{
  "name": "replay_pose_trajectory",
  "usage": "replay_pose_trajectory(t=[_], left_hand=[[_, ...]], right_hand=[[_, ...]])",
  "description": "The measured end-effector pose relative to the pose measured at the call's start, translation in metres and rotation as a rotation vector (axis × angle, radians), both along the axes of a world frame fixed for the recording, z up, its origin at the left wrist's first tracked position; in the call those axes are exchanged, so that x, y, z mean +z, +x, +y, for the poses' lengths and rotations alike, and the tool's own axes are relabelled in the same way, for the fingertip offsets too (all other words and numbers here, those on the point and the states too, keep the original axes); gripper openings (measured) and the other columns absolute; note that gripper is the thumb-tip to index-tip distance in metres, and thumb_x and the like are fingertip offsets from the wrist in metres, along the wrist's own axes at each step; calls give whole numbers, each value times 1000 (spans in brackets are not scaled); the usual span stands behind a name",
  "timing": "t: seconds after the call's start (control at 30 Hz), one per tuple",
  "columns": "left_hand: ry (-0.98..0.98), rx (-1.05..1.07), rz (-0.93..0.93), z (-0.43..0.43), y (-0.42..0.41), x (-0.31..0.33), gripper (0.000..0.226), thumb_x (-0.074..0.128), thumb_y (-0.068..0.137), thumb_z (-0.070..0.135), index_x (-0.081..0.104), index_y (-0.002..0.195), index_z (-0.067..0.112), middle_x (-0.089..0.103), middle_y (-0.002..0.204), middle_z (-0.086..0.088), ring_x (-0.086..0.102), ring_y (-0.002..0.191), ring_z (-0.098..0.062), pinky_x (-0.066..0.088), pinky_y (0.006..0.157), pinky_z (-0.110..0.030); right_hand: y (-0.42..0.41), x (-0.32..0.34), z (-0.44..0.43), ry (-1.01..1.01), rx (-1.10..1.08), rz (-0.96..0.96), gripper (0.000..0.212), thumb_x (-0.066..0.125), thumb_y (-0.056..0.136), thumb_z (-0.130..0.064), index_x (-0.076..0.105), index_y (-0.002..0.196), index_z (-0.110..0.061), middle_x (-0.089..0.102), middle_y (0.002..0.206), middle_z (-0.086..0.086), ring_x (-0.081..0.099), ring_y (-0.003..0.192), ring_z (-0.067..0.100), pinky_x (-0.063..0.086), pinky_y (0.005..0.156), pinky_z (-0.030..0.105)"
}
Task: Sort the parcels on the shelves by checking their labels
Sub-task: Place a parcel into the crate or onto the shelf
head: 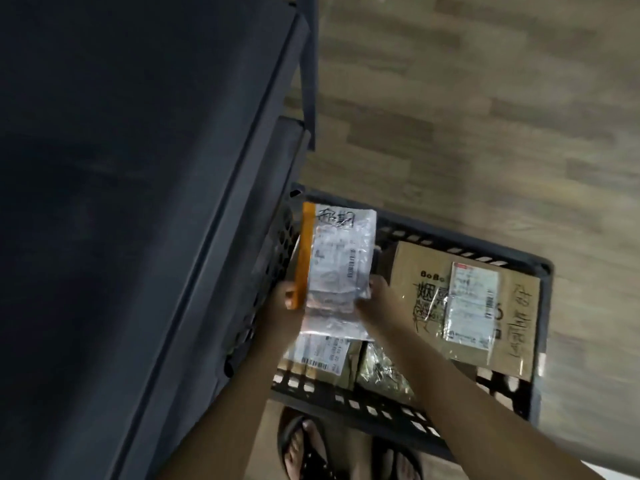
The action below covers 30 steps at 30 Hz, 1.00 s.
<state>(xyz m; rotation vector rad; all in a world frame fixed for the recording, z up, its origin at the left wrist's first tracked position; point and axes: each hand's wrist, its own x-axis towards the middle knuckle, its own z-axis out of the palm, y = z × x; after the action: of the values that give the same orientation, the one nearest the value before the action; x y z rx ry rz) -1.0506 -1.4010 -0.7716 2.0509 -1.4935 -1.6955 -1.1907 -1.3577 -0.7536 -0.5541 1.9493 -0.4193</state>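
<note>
**Fingers (290,295) grip a parcel for its label check**

Left of the crate (544,323) stands a dark shelf unit (138,202). Over the crate's left end, left hand (285,311) and right hand (379,301) clasp the clear-wrapped parcel (337,258), label up. Next, likely: read it, choose its shelf.

blocked: shelf (138,202) along crate (545,306) left side; box (412,261) fills its right | free: floor (485,116) beyond

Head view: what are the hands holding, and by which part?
A flat parcel: left hand grips its orange edge, right hand the opposite edge, both near the lower end.
</note>
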Motion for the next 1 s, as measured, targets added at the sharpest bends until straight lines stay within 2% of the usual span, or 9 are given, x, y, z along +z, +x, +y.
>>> replay_pose_trajectory(t=[0.1,0.23,0.37,0.57,0.7,0.77,0.87,0.93,1.0], left_hand=[[-127,-92,-100,-31,-10,-18,34,45,88,-9,57,117,4,63,105,-16,59,104,-31,38,76,-26],[-202,-197,-244,-49,-17,-37,44,39,89,-7,52,128,7,58,121,-16,55,112,-33,40,81,-29],[-203,-288,-347,-39,-22,-62,38,35,98,6,46,135,4,51,136,-19,49,124,-34,39,96,-35],[-248,-255,-364,-42,-21,-80,26,40,100,15,60,109,0,65,110,-20,61,101,-33,37,71,-28],[-250,-232,-394,-35,-18,-83,25,45,97,13,65,98,-2,67,102,-21,62,97,-36,45,77,-36],[-224,-199,-379,-36,-19,-86,25,45,96,12,66,99,-2,67,103,-22,63,98,-36,49,83,-39],[-194,-163,-337,-42,-23,-93,25,46,96,12,66,100,-3,67,101,-20,64,96,-34,49,79,-35],[-194,-147,-316,-44,-27,-99,25,47,96,12,66,95,-4,68,95,-22,65,93,-36,53,80,-41],[-168,-143,-341,-44,-32,-101,26,47,96,16,66,97,-3,68,97,-23,65,95,-37,53,81,-45]], right_hand=[[10,-27,-5,44,-102,-152,45,47,92,-2,38,136,-6,59,110,7,59,74,18,43,50,20],[17,-56,-6,68,-199,-274,48,48,90,-4,39,136,-13,61,110,2,64,98,27,54,68,36],[20,-73,-12,58,-250,-256,44,45,92,-12,39,136,-15,61,117,4,63,88,19,48,60,27],[14,-90,-22,-12,-204,23,31,35,101,-18,50,126,-11,65,109,12,61,80,22,49,61,30],[10,-90,-33,24,-84,159,30,35,95,-2,54,118,-6,64,112,15,60,83,23,54,68,33],[4,-90,-42,69,-2,198,27,37,94,-1,57,113,-3,64,111,16,52,75,19,41,57,22],[-7,-95,-53,121,135,224,22,38,97,-4,58,108,-3,64,109,15,46,61,9,26,46,15],[-11,-102,-59,142,150,205,25,40,95,-5,58,110,1,62,112,18,61,82,24,35,55,18],[-16,-105,-65,167,142,177,29,39,96,-6,56,116,5,59,118,22,59,106,35,37,50,17]])
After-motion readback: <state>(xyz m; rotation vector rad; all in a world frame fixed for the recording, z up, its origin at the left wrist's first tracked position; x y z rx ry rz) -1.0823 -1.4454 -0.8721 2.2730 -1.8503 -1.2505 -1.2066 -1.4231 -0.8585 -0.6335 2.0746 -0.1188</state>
